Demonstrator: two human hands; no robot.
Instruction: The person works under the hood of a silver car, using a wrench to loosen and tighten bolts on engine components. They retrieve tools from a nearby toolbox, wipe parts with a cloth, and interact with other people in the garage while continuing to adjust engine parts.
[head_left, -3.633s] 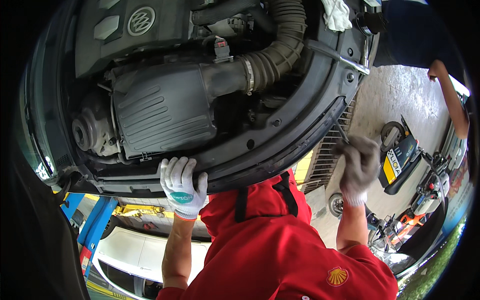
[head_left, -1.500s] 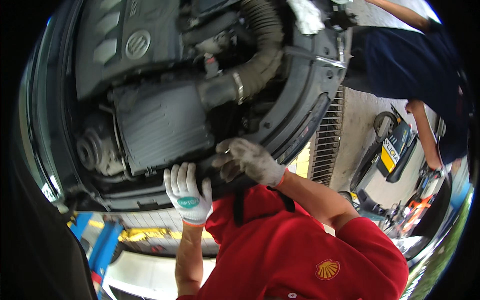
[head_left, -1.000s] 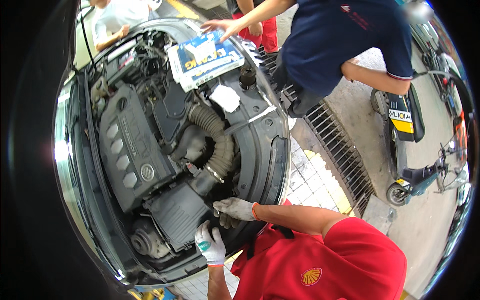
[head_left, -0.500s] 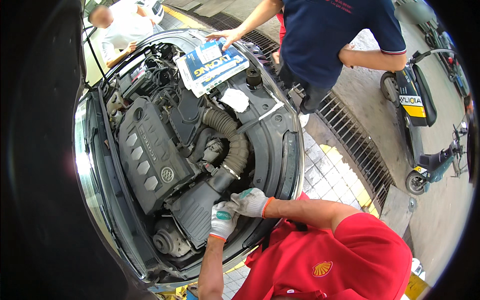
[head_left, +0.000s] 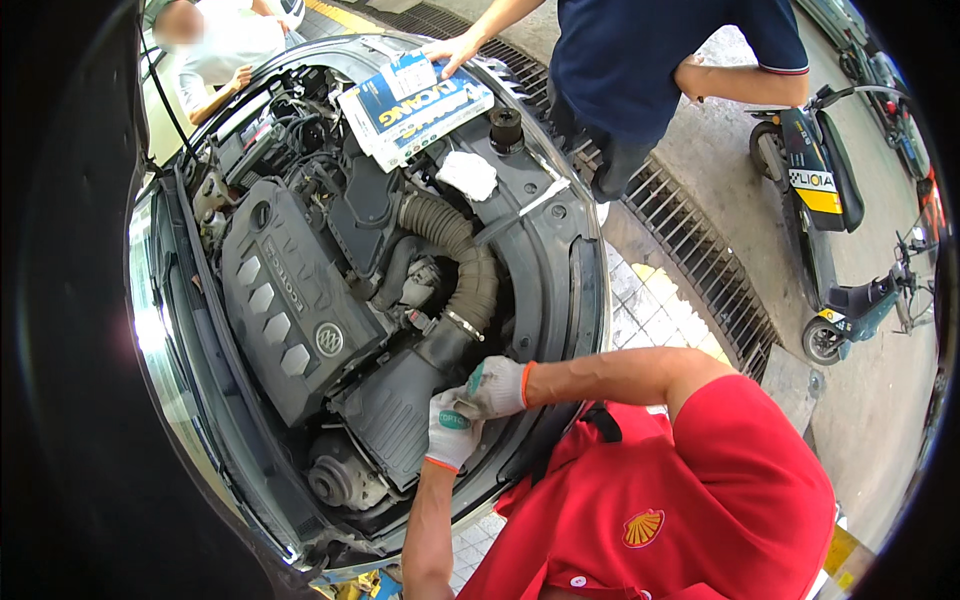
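Both my hands wear white work gloves with green patches and orange cuffs. They meet at the edge of a black ribbed air filter housing (head_left: 392, 425) in a car's engine bay. My left hand (head_left: 455, 430) is closed beside the housing, its fingertips hidden. Against it, my right hand (head_left: 494, 389) curls with the knuckles up, near the lower end of a corrugated intake hose (head_left: 474, 285) and its metal clamp. Whatever the fingers grip is covered by the gloves.
A black engine cover (head_left: 290, 300) lies left of the housing. At the far side, a person in a dark shirt (head_left: 640, 80) rests a hand on a blue-and-white box (head_left: 415, 110). A crumpled white cloth (head_left: 467, 176) and a black cap-like part (head_left: 507, 130) sit on the front panel.
My hands have shifted slightly upward, still together at the housing's edge. My right forearm is raised and more level. The whole view has moved a little.
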